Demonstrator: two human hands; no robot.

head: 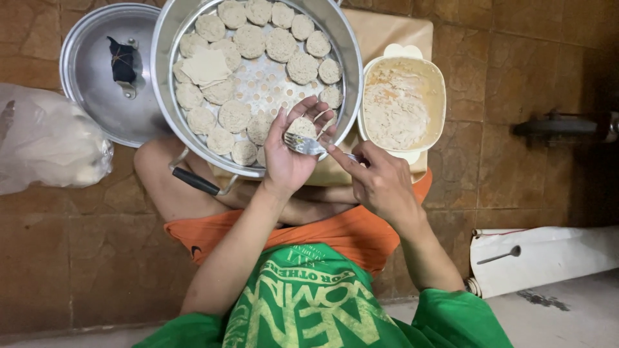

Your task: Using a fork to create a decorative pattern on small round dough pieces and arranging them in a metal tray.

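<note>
A half-formed dumpling [302, 127] is cupped in the left hand [287, 154], palm up, fingers curled loosely round it, so the hold is a cradle rather than a pinch; the dumpling sits on the finger side of the palm, just above the steamer rim. A metal fork [308, 145] is pinched narrowly by the right hand [382, 183] betw. thumb and forefinger; its long axis runs roughly level, handle end in the right hand, tines pointing toward the left palm and resting just under the dumpling, touching or nearly so; contact can't be told for sure.

Rel. to the grip: the filling is reached by the fork, not the fingers; the right hand lies to the handle side and a little nearer the body; the left hand is the nearer one to the dumpling, being under it.

Beyond the left fingers a perforated steamer tray [271, 87] is seen, ringed w/ finished dumplings [248, 40]; one flat square wrapper [206, 66] lies on the far left side of it. Beyond the right hand, just beside the steamer, a cream tub of filling [401, 106] is set, well within fork reach. A pot lid [97, 71] lies further off past the steamer's left side.
</note>
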